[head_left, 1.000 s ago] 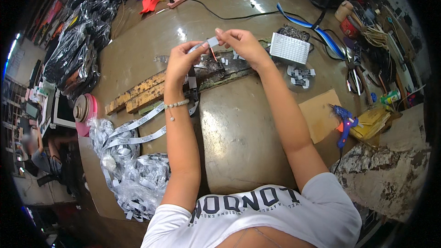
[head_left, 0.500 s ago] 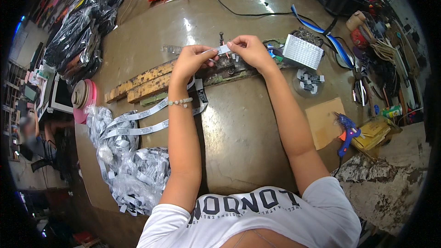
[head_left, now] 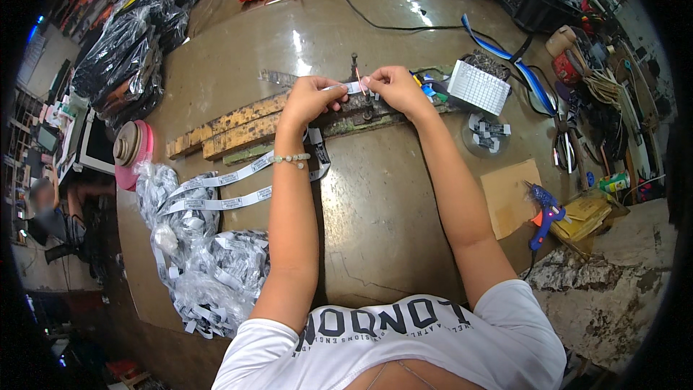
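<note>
A white label ribbon is pinched at its two ends, held level between my hands. My left hand grips it from the left, fingers curled. On the right, the thumb and forefinger of my right hand close on the other end. A thin upright reddish wire meets the strip between the hands; it appears to glow. Just behind rises a dark metal post. Below lies a worn yellow wooden bar. More printed ribbon loops from the left toward my left forearm.
A heap of bagged labels lies at left, near a pink tape roll. Right of my hands are a white gridded box and a clear bowl with labels. Farther right, a blue glue gun rests beside cardboard.
Both hands have shifted slightly nearer to me and a little right. The strip between them now sits at the reddish wire. Both grips stay closed.
</note>
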The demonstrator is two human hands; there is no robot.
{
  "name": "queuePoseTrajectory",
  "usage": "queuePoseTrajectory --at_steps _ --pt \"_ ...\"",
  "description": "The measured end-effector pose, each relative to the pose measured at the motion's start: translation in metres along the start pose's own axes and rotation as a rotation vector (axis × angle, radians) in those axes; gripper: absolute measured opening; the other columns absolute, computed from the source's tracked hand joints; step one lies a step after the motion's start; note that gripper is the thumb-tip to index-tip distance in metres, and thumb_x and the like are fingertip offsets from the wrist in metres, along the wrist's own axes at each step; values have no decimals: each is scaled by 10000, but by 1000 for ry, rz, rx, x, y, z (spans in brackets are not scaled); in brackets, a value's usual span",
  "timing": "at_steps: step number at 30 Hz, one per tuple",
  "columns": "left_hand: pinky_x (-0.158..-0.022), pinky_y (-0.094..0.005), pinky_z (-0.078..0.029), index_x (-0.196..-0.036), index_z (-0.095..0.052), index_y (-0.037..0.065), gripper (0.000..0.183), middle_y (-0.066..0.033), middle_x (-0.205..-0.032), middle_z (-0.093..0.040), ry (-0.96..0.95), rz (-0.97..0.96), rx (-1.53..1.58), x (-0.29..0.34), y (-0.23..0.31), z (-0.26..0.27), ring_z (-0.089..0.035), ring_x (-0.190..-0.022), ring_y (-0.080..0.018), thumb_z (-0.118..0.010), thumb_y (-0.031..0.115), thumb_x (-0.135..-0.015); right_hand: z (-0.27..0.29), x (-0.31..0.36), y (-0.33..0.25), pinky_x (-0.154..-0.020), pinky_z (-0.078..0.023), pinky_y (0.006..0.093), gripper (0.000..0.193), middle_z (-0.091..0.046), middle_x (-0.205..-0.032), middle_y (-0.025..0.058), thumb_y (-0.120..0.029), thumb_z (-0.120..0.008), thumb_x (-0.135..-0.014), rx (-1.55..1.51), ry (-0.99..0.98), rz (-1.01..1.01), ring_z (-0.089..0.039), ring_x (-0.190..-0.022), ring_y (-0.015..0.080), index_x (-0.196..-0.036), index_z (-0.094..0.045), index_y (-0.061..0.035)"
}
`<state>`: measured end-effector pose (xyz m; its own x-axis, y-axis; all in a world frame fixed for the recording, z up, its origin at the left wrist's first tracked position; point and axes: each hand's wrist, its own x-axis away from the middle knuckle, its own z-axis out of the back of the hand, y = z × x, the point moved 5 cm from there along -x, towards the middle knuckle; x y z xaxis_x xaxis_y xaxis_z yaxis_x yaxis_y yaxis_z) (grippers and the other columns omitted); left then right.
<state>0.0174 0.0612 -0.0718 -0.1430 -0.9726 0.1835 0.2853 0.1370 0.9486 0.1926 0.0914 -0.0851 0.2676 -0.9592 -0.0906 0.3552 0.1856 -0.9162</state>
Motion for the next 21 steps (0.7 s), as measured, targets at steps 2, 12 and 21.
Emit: queuePoseTrajectory --at_steps 2,12,21 --pt "-511 -189 -396 -885 -661 -22 214 -21 -728 -651 -5 0 -1 1 1 0 -556 -588 -54 -648 165 -781 8 1 -1 -580 -423 267 251 -605 -672 67 -224 -657 -781 109 22 1 -524 -618 113 -792 -643 27" --pt "-670 -199 -447 -961 -634 -33 268 -55 -810 -648 -6 -241 271 27 49 8 -572 -719 -91 -654 189 -811 38 22 -68 -585 -446 253 306 -616 -718 72 -287 -640 -823 -60 66 50 -530 -594 121 -838 -640 18" --pt "-528 -183 -346 -880 -669 10 251 2 -722 -620 30 -141 119 21 32 16 -437 -581 -42 -668 248 -799 41 13 -35 -570 -450 189 255 -612 -729 43 -186 -677 -797 -467 26 -89 -540 -600 80 -902 -624 41"
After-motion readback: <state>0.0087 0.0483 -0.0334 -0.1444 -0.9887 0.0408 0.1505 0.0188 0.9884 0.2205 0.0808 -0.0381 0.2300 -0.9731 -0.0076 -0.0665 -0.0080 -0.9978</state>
